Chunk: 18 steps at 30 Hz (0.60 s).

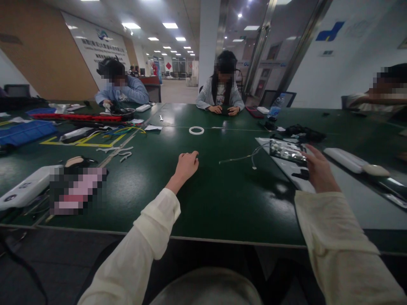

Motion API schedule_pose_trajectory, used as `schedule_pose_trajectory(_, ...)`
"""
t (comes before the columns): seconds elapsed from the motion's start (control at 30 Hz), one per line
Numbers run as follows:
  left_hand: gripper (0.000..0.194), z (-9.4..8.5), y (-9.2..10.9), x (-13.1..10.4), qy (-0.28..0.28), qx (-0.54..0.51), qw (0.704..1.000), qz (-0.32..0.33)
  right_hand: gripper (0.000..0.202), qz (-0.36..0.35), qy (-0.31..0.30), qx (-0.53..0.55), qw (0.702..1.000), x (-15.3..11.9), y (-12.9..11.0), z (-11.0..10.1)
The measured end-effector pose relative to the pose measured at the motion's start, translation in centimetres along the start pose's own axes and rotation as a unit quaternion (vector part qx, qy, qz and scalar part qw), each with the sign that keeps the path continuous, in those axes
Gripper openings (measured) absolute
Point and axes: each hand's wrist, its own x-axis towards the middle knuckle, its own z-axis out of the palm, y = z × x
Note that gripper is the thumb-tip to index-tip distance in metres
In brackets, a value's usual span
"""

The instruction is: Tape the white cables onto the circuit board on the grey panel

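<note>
My right hand (321, 169) grips the right end of a flat rectangular electronic part (288, 151) with a dark edge and a shiny silvery face. It is held over the left edge of a white sheet (286, 169). Thin pale wires (240, 159) run from the part to the left, one with a small light end. My left hand (187, 165) is over the green table, its fingers curled in and nothing showing in them. Beyond it lies a white ring (196, 131), like a roll of tape. A small dark piece (300, 174) is just below the part, beside my right hand.
To the left are a white device (30, 186), a blurred pink object (81, 190), white clips (125, 156) and a blue tray (28, 132). Black cables (305, 132), a water bottle (277, 106) and another white device (345, 160) stand right. Several people sit around the table.
</note>
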Motion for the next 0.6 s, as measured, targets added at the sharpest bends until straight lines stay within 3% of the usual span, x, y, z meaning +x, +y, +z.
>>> schedule_pose_trajectory(0.17, 0.024, 0.0, 0.0, 0.1, 0.018, 0.02, 1.0, -0.006, 0.044, 0.124, -0.14, 0.115, 0.976, -1.3, -0.7, 2.2)
schedule_pose_trajectory(0.37, 0.024, -0.1, 0.2, 0.1, 0.028, 0.026, 0.999, 0.0, 0.047, 0.126, -0.266, 0.133, 0.946, -3.2, -0.3, 6.6)
schedule_pose_trajectory(0.6, 0.023, -0.4, 0.9, 0.0, 0.037, 0.048, 0.998, 0.006, 0.058, 0.139, -0.448, 0.153, 0.87, -6.5, -2.2, 11.3)
